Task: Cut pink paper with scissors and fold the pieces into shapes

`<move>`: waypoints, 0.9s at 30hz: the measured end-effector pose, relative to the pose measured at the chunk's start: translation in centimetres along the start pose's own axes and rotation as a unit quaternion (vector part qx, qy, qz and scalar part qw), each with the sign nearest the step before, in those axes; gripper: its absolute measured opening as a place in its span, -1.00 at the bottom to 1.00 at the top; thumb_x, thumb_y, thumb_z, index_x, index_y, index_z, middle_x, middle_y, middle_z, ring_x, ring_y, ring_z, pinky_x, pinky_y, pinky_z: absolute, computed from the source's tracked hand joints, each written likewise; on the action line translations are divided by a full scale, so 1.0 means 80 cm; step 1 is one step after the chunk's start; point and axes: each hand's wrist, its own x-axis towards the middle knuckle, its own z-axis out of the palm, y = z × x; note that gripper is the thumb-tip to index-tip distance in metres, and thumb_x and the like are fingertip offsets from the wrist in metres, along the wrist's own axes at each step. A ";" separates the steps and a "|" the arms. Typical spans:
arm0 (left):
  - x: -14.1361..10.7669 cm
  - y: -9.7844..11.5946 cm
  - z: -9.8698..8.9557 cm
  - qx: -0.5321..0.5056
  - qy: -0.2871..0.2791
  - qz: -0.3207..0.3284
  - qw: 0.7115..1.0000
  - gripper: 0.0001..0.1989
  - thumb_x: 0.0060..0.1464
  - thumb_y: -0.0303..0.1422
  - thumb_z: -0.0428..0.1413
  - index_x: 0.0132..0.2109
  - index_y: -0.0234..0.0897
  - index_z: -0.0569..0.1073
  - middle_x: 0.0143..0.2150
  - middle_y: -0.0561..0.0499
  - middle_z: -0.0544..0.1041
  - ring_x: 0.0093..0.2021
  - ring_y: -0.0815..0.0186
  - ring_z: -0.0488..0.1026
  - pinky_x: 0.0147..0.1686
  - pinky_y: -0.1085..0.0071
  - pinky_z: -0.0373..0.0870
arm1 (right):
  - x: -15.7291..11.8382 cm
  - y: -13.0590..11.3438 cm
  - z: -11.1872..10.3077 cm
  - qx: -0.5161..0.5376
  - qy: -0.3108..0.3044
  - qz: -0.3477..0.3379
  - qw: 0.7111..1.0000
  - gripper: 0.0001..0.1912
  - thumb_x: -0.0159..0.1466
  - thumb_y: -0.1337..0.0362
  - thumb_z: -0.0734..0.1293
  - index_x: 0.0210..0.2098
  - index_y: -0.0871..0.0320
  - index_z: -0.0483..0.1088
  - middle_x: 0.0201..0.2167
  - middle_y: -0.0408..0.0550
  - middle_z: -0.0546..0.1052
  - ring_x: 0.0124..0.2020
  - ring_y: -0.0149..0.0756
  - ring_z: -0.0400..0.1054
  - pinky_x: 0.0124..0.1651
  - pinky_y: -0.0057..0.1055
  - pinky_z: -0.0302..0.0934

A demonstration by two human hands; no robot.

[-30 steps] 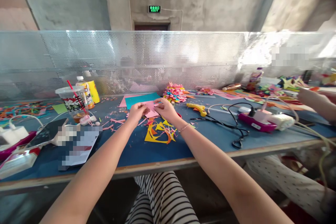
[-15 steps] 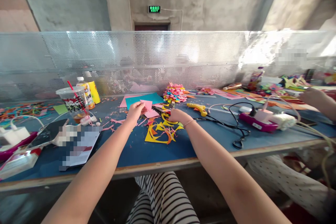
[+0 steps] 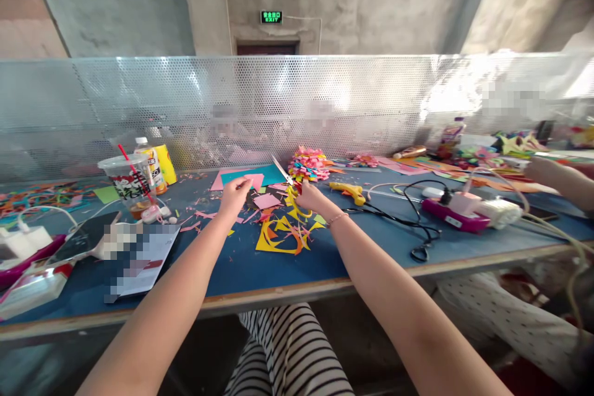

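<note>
My left hand (image 3: 234, 195) is closed in a pinch on a small piece of pink paper (image 3: 257, 181), which sticks out past the fingertips. My right hand (image 3: 312, 196) grips a pair of scissors (image 3: 281, 169) with yellow handles, their blades pointing up and to the left, apart from the paper. Below the hands a pink paper square (image 3: 266, 200) lies among scraps. Nearer to me is a yellow sheet (image 3: 278, 245) with a curved cut-out and thin strips on it. Behind the hands lies a teal sheet (image 3: 273, 174) over pink paper.
A pom-pom of coloured paper (image 3: 309, 164) stands behind my right hand. To the right are a yellow glue gun (image 3: 349, 190), black cables and a purple power strip (image 3: 457, 215). A plastic cup (image 3: 127, 182) and a phone (image 3: 147, 260) are left. Another person's hand (image 3: 542, 170) is far right.
My right hand has lifted the scissors from the scraps, so the blades now show. My left hand has shifted slightly left with the pink paper, uncovering the pink square on the table.
</note>
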 end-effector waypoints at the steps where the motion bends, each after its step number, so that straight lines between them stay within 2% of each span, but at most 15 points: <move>1: 0.000 0.002 0.000 0.005 0.001 0.005 1.000 -0.80 -0.21 -0.22 0.12 -0.52 -0.29 0.43 -0.67 0.08 0.35 -0.60 0.42 0.32 -0.56 0.52 0.27 | -0.001 -0.002 0.000 0.008 0.006 0.003 1.000 -0.63 -0.03 0.31 0.26 -0.22 0.33 0.24 -0.28 0.22 0.43 -0.32 -0.15 0.34 -0.42 -0.43 0.15; 4: -0.002 0.007 0.002 -0.056 -0.001 -0.007 0.998 -0.82 -0.21 -0.31 0.11 -0.42 -0.32 0.47 -0.53 0.01 0.47 -0.48 0.38 0.41 -0.42 0.47 0.34 | -0.001 -0.007 0.002 0.051 0.043 0.003 0.998 -0.60 -0.01 0.25 0.26 -0.20 0.29 0.15 -0.26 0.19 0.39 -0.29 -0.15 0.31 -0.38 -0.41 0.16; 7: -0.002 0.010 0.004 -0.155 -0.013 -0.031 0.987 -0.74 -0.19 -0.34 0.05 -0.28 -0.32 0.48 -0.31 -0.07 0.52 -0.28 0.31 0.45 -0.25 0.39 0.34 | 0.000 -0.009 0.004 0.101 0.090 0.002 0.991 -0.60 0.02 0.14 0.26 -0.24 0.23 0.10 -0.27 0.15 0.37 -0.27 -0.16 0.28 -0.32 -0.37 0.17; 10: 0.001 0.009 0.004 -0.188 0.007 -0.028 0.982 -0.72 -0.15 -0.29 0.00 -0.27 -0.31 0.47 -0.24 -0.09 0.51 -0.22 0.30 0.44 -0.26 0.40 0.33 | 0.000 -0.009 0.005 0.113 0.147 -0.014 0.982 -0.59 0.01 0.10 0.26 -0.27 0.21 0.08 -0.25 0.15 0.33 -0.22 -0.15 0.24 -0.25 -0.34 0.16; 13: 0.004 0.007 0.003 -0.146 0.047 0.005 0.988 -0.73 -0.22 -0.31 0.10 -0.28 -0.28 0.45 -0.29 -0.05 0.51 -0.29 0.35 0.43 -0.35 0.47 0.30 | -0.001 -0.009 0.002 0.105 0.183 0.001 0.977 -0.55 -0.02 0.05 0.27 -0.29 0.20 0.07 -0.22 0.16 0.30 -0.17 -0.12 0.20 -0.22 -0.31 0.13; 17: 0.003 0.009 0.003 -0.152 0.062 0.024 0.986 -0.66 -0.28 -0.38 0.17 -0.25 -0.25 0.34 -0.51 0.08 0.46 -0.46 0.43 0.40 -0.44 0.51 0.27 | -0.003 -0.011 -0.002 0.150 0.138 0.009 0.979 -0.52 -0.04 -0.07 0.24 -0.35 0.17 0.06 -0.30 0.06 0.30 -0.27 -0.19 0.21 -0.30 -0.35 0.12; 19: 0.002 0.011 0.005 -0.175 0.063 0.016 0.982 -0.64 -0.30 -0.40 0.18 -0.25 -0.23 0.28 -0.55 0.13 0.43 -0.49 0.44 0.40 -0.44 0.51 0.27 | -0.005 -0.013 -0.002 0.181 0.122 -0.022 0.976 -0.55 -0.02 -0.08 0.21 -0.37 0.16 0.07 -0.36 -0.01 0.30 -0.34 -0.26 0.21 -0.34 -0.38 0.10; 22: 0.001 0.013 0.007 -0.193 0.058 -0.004 0.979 -0.73 -0.32 -0.40 0.18 -0.38 -0.28 0.29 -0.54 0.10 0.44 -0.48 0.44 0.40 -0.40 0.49 0.29 | -0.011 -0.020 -0.001 0.212 0.109 -0.086 0.967 -0.60 0.03 -0.06 0.17 -0.39 0.15 0.11 -0.43 -0.11 0.29 -0.40 -0.34 0.17 -0.37 -0.42 0.06; 27: 0.001 0.014 0.010 -0.215 0.063 -0.032 0.974 -0.80 -0.30 -0.35 0.18 -0.46 -0.34 0.35 -0.53 0.06 0.44 -0.45 0.44 0.41 -0.36 0.46 0.31 | -0.029 -0.039 -0.003 0.266 0.029 -0.173 0.948 -0.64 0.06 -0.04 0.16 -0.43 0.16 0.17 -0.52 -0.20 0.27 -0.46 -0.42 0.13 -0.42 -0.49 0.01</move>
